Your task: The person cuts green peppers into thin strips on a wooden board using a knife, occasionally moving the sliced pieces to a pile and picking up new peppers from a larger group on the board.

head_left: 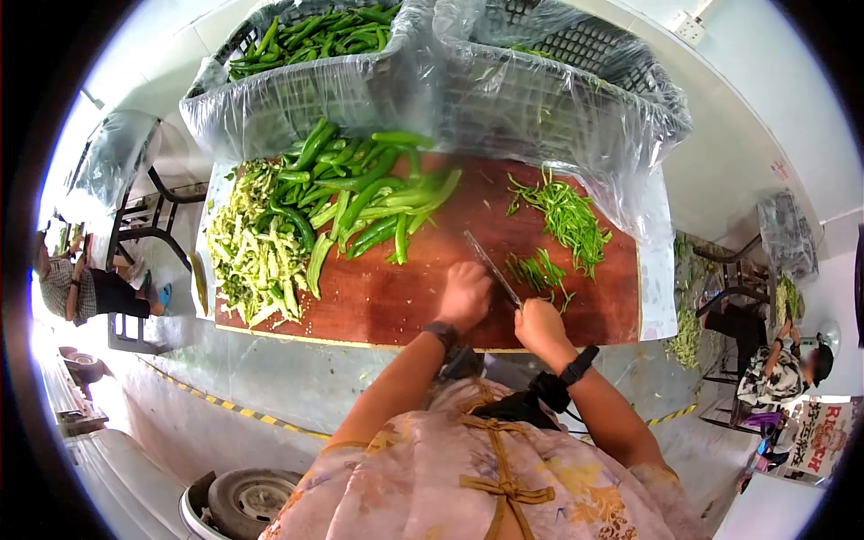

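My right hand (pixel 544 331) is closed around the handle of a knife (pixel 490 266), whose blade points up and left over the reddish-brown wooden board (pixel 396 310). Just left of the blade, my left hand (pixel 466 295) rests low over the board with its fingers curled; whatever lies under them is hidden. Right of the knife is a small bunch of green pepper strips (pixel 540 273), with a larger heap of strips (pixel 569 220) behind it. Whole and split green peppers (pixel 360 189) are piled at the back left. Pale pepper cores with seeds (pixel 256 247) cover the left end.
Behind the board stand two plastic-lined crates; the left crate (pixel 297 94) holds green peppers and the right crate (pixel 558 108) shows a few. Seated people (pixel 81 286) work at the far left and far right (pixel 774 373). A wheel (pixel 252 504) is at lower left.
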Demonstrator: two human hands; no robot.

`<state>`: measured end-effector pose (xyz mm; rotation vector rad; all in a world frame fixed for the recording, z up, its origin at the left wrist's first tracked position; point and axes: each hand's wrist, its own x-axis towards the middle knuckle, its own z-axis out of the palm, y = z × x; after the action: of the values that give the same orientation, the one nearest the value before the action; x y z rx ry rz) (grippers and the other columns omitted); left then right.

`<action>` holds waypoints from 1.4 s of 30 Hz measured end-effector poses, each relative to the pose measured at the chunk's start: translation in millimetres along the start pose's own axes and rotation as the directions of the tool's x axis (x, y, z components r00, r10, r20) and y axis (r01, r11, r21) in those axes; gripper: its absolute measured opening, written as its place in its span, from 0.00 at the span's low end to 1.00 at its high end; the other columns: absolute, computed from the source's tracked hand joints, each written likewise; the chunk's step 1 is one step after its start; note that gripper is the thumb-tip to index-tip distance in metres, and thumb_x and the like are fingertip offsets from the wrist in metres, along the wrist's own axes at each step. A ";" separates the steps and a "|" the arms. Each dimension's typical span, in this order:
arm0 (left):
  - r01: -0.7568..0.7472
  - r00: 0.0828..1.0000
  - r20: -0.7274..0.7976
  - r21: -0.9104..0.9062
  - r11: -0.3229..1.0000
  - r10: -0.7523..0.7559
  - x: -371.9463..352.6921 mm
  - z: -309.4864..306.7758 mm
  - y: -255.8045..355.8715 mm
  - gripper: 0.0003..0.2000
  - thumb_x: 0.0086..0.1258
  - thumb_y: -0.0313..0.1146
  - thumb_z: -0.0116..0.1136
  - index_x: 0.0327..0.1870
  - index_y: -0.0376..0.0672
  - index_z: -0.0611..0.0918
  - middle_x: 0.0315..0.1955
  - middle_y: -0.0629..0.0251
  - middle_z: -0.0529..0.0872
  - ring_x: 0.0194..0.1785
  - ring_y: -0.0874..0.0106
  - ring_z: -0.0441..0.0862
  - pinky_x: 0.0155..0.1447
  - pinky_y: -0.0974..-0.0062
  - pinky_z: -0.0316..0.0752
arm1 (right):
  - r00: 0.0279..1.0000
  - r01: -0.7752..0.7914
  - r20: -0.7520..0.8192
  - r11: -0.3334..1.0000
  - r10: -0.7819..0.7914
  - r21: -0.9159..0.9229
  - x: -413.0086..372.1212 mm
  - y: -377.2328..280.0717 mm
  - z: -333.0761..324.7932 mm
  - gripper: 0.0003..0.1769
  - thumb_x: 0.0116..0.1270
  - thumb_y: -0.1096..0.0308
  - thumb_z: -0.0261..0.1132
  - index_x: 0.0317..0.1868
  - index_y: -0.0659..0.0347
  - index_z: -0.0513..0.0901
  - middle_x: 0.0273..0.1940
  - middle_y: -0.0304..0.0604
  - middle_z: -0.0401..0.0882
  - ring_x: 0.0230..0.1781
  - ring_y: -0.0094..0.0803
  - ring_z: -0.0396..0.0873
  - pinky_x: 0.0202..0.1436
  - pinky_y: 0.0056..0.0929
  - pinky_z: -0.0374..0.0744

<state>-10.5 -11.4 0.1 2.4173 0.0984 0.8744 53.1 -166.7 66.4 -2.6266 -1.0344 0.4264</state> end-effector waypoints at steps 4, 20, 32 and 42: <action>-0.016 1.000 0.023 0.019 1.000 0.015 2.8 2.0 -3.2 0.05 0.46 0.25 0.58 0.25 0.42 0.76 0.32 0.62 0.75 0.45 0.59 0.72 0.50 0.61 0.65 | 0.999 0.008 -0.047 1.000 -0.008 -0.004 24.6 -4.5 13.0 0.16 0.59 0.63 0.60 0.22 0.69 0.78 0.24 0.62 0.76 0.29 0.59 0.77 0.35 0.50 0.76; 0.093 0.995 0.033 0.055 0.994 -0.095 -14.1 -19.3 -5.4 0.05 0.53 0.26 0.60 0.31 0.44 0.80 0.35 0.63 0.79 0.44 0.61 0.74 0.50 0.63 0.64 | 0.998 0.023 -0.061 0.998 -0.019 0.062 -28.8 7.3 -11.5 0.15 0.61 0.63 0.60 0.23 0.67 0.77 0.22 0.59 0.76 0.27 0.58 0.75 0.33 0.50 0.74; -0.033 0.999 0.043 0.085 0.996 0.030 -14.9 -14.2 -3.7 0.09 0.52 0.26 0.57 0.36 0.44 0.81 0.38 0.64 0.80 0.46 0.61 0.75 0.52 0.61 0.66 | 1.000 -0.028 -0.008 1.000 0.028 0.007 -3.9 0.9 8.4 0.15 0.61 0.64 0.60 0.25 0.70 0.79 0.26 0.61 0.78 0.30 0.57 0.78 0.36 0.49 0.76; -0.186 0.970 0.185 0.168 0.968 0.155 -5.4 -7.8 5.2 0.14 0.54 0.31 0.56 0.44 0.48 0.81 0.42 0.66 0.78 0.48 0.63 0.73 0.52 0.61 0.65 | 0.988 -0.059 -0.142 0.998 0.055 -0.027 -24.4 37.5 -3.7 0.14 0.62 0.63 0.58 0.27 0.66 0.79 0.25 0.58 0.78 0.29 0.56 0.78 0.35 0.50 0.76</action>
<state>-20.1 -13.3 4.7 2.6958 -0.1006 0.7559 60.3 -210.6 60.1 -2.6752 -0.9304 0.2337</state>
